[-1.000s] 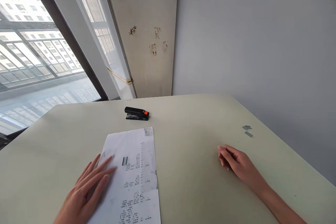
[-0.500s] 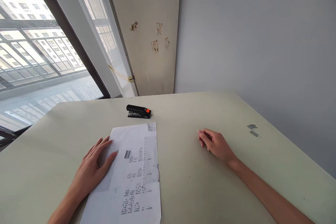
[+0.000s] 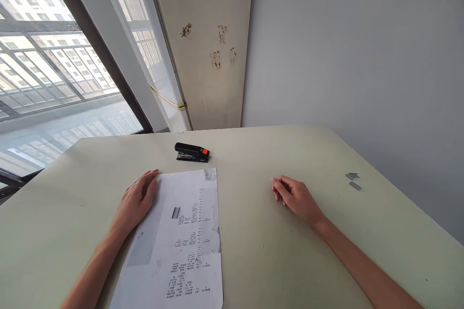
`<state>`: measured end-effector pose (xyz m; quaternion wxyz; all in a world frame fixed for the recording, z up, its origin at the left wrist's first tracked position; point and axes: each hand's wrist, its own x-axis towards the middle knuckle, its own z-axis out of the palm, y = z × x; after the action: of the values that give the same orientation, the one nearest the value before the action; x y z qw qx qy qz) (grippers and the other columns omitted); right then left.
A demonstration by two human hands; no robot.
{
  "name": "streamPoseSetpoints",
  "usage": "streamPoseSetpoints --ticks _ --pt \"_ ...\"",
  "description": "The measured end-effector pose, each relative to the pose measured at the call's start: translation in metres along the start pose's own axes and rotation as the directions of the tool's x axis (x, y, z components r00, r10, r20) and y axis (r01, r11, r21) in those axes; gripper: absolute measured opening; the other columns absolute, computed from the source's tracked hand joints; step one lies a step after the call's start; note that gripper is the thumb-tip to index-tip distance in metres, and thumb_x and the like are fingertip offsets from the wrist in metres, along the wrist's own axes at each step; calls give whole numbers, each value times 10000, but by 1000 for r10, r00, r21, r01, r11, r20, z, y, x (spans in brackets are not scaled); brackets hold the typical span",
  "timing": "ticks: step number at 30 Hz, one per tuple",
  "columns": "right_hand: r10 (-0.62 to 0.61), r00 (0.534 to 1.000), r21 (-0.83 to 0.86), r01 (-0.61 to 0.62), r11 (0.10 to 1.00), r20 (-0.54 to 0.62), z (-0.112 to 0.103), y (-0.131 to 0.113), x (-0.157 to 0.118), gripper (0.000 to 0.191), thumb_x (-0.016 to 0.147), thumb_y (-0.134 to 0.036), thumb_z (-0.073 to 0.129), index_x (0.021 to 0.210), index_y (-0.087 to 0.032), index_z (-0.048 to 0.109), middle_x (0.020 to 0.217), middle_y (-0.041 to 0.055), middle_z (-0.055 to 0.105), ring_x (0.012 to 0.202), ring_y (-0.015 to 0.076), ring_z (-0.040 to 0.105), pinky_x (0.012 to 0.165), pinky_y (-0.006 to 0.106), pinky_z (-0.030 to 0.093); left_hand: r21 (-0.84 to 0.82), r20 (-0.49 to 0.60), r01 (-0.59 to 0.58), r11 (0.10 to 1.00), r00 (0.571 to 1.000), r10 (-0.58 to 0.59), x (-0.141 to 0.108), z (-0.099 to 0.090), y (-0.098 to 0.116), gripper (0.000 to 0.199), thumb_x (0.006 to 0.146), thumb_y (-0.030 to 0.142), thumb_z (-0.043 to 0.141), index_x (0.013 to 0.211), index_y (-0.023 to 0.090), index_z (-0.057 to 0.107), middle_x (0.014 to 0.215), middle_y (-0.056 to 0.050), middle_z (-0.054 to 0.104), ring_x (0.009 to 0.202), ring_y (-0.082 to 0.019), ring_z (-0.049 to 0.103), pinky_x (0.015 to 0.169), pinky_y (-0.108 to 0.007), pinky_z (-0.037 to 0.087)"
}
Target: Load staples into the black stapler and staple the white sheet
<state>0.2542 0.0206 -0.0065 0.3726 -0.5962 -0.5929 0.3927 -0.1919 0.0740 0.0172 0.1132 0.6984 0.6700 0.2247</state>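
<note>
My left hand (image 3: pixel 136 200) lies on the upper left edge of a printed sheet of paper (image 3: pixel 163 251), thumb apart from the fingers, holding nothing. On the sheet, to the right of that hand, rests a short grey strip of staples (image 3: pixel 176 213). Past the top edge of the paper stands a black stapler (image 3: pixel 192 152) with an orange-red patch on its right end. My right hand (image 3: pixel 295 199) rests on the table to the right of the sheet, its fingers curled in loosely and nothing visible in them.
Small grey pieces, seemingly staple strips (image 3: pixel 353 181), lie near the right edge of the pale table (image 3: pixel 250 231). Behind it are a grey wall (image 3: pixel 344 48) and a worn cream panel (image 3: pixel 203 82). A large window (image 3: pixel 47 72) is at the left.
My left hand has slid up and slightly right along the paper's left edge, uncovering more of the sheet. My right hand has stayed nearly still. The view has shifted slightly.
</note>
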Motion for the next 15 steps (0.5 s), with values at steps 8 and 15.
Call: streamPoseSetpoints --ticks 8,15 --pt "10 1000 5 -10 1000 10 -1 -1 -1 506 1027 -650 476 757 -237 588 678 2 627 583 160 528 577 291 435 49 -9 -30 998 1000 30 -4 4 -6 527 1027 513 328 1410 228 551 1531 -88 592 1433 -334 520 1204 -511 364" --pt "9 1000 -13 -9 1000 4 -1 0 -1 498 1029 -641 480 753 -243 594 662 -1 627 570 162 519 552 292 411 78 -20 -45 996 999 47 -3 6 -6 526 1016 522 329 1397 241 559 1518 -75 607 1421 -332 537 1188 -525 398"
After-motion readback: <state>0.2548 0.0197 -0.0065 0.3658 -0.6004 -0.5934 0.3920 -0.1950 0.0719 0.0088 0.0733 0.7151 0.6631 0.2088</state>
